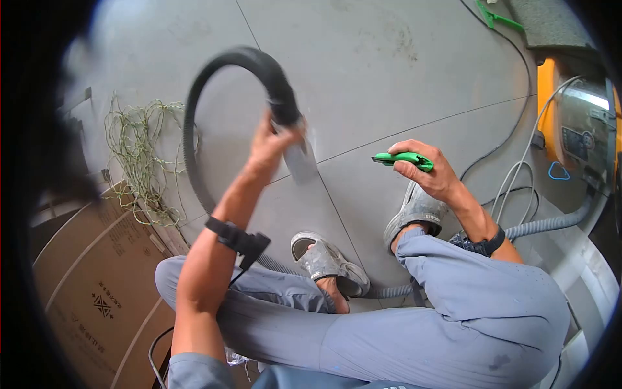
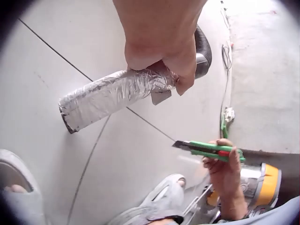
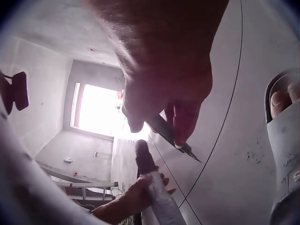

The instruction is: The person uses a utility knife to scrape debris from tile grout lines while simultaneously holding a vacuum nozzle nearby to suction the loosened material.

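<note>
In the head view my left hand (image 1: pixel 275 142) grips the end of a black hose (image 1: pixel 256 61), blurred. The left wrist view shows a foil-wrapped tube (image 2: pixel 108 96) joined to that hose, with my left hand (image 2: pixel 161 51) curled round the foil near the joint. My right hand (image 1: pixel 431 172) holds a green utility knife (image 1: pixel 408 159) apart from the tube, its blade out and pointing toward the tube's side. Seen from the right wrist, the knife (image 3: pixel 164 131) sits between thumb and fingers of my right hand (image 3: pixel 164 75).
Tangled green-white cord (image 1: pixel 146 155) lies on the tiled floor at the left, by a cardboard box (image 1: pixel 103 285). A yellow machine (image 1: pixel 547 97) with cables and a grey hose (image 1: pixel 551 223) stands at the right. Two sandalled feet are between. A green tool (image 1: pixel 495 18) lies at the top right.
</note>
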{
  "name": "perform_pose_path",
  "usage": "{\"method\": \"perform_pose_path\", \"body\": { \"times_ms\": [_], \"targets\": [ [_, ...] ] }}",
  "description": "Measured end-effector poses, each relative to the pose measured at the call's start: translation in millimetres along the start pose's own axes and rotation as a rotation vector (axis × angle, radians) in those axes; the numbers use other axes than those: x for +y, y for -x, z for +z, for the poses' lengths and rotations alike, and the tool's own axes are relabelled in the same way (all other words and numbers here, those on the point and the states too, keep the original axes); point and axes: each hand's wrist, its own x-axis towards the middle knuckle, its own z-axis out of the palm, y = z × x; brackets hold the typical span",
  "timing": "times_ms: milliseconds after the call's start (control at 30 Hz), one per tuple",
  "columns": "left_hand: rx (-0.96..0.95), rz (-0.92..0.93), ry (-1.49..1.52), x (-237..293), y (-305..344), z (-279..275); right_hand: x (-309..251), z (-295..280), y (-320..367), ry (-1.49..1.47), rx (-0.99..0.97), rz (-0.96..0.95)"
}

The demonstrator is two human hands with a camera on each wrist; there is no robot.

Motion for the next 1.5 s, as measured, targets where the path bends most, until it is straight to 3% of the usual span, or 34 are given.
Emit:
{"method": "perform_pose_path", "body": {
  "times_ms": [67,167,233,400,500,567,633,700,733,767,833,867,933,1133,1167,1233,1500],
  "targets": [
    [0.105,0.055,0.224,48.9,-14.7,-10.4,1.9,6.9,2.2,-0.016,-0.015,-0.033],
    [0.139,0.081,0.269,88.3,-17.8,-17.9,0.0,18.1,-4.3,-0.021,-0.113,-0.053],
    [0.178,0.146,0.259,68.0,-22.5,-21.2,3.6,33.0,-13.7,0.061,-0.193,-0.245],
    [0.387,0.247,0.189,42.6,-26.8,-12.1,0.5,50.2,-38.0,0.068,-0.325,-0.186],
    [0.363,0.224,0.289,32.7,-28.4,-15.9,22.7,57.5,-45.3,0.084,-0.278,-0.249],
    [0.397,0.218,0.294,21.1,-26.9,-12.7,28.7,48.8,-47.4,0.054,-0.251,-0.078],
    [0.432,0.207,0.301,15.8,-21.4,-8.8,29.9,38.0,-46.0,0.123,-0.214,-0.033],
    [0.413,0.181,0.289,8.3,-14.1,-7.2,36.2,28.9,-46.1,0.328,-0.204,-0.048],
    [0.405,0.162,0.303,4.9,-11.9,-9.0,38.0,28.7,-45.5,0.402,-0.176,-0.186],
    [0.412,0.160,0.313,1.5,-11.6,-10.2,40.1,27.9,-46.0,0.409,-0.187,-0.184],
    [0.371,0.159,0.348,-5.7,-12.1,-11.2,35.0,26.2,-47.1,0.583,-0.396,-0.177],
    [0.375,0.157,0.359,-6.8,-11.4,-9.8,33.1,26.1,-48.2,0.591,-0.406,-0.174],
    [0.308,0.147,0.415,-8.3,-14.2,-2.5,31.8,29.3,-55.0,0.895,-0.805,-0.007],
    [0.277,0.143,0.418,-19.9,-23.1,15.6,13.6,50.4,-59.6,0.911,-0.533,-0.161],
    [0.270,0.137,0.396,-22.9,-23.6,16.0,11.6,54.1,-63.6,0.912,-0.539,-0.159],
    [0.259,0.134,0.424,-23.8,-25.1,10.3,-1.6,63.3,-77.3,1.076,-0.574,-0.342],
    [0.236,0.182,0.400,-24.8,-26.4,5.2,-4.6,74.4,-111.5,1.242,-0.750,-0.314]
  ]
}}
